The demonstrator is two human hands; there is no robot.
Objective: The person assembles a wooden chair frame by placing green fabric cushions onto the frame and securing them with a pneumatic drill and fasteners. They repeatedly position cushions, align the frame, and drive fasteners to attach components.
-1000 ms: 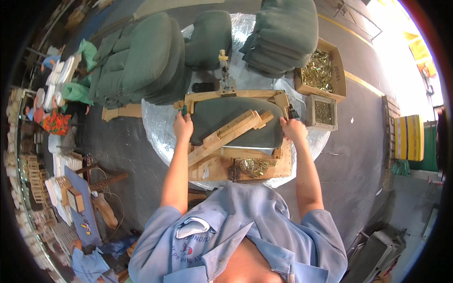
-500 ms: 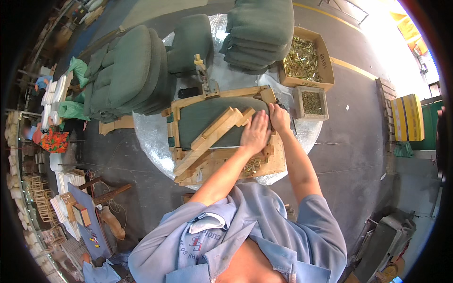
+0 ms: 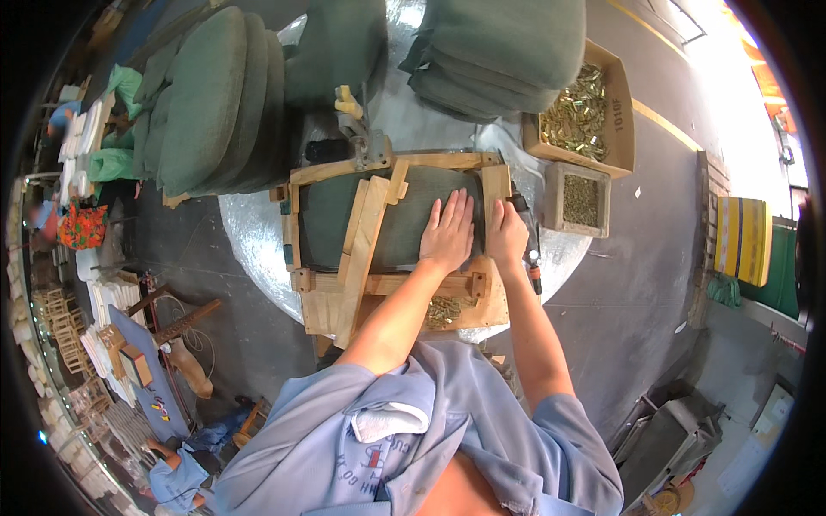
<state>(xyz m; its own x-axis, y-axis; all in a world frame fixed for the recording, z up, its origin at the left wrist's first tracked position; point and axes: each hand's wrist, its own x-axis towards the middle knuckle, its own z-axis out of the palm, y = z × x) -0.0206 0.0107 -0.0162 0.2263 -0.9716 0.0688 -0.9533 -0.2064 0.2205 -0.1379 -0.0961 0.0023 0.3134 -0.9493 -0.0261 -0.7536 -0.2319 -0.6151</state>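
The left hand (image 3: 447, 234) lies flat, fingers spread, on the dark green fabric panel (image 3: 404, 219) stretched inside the wooden frame (image 3: 387, 163); the right hand (image 3: 506, 236), just beside it, presses the frame's right rail, clamped on nothing. The fabric looks soft and yielding, the frame stiff and fairly heavy, so its 2 side rails seem the best holds.
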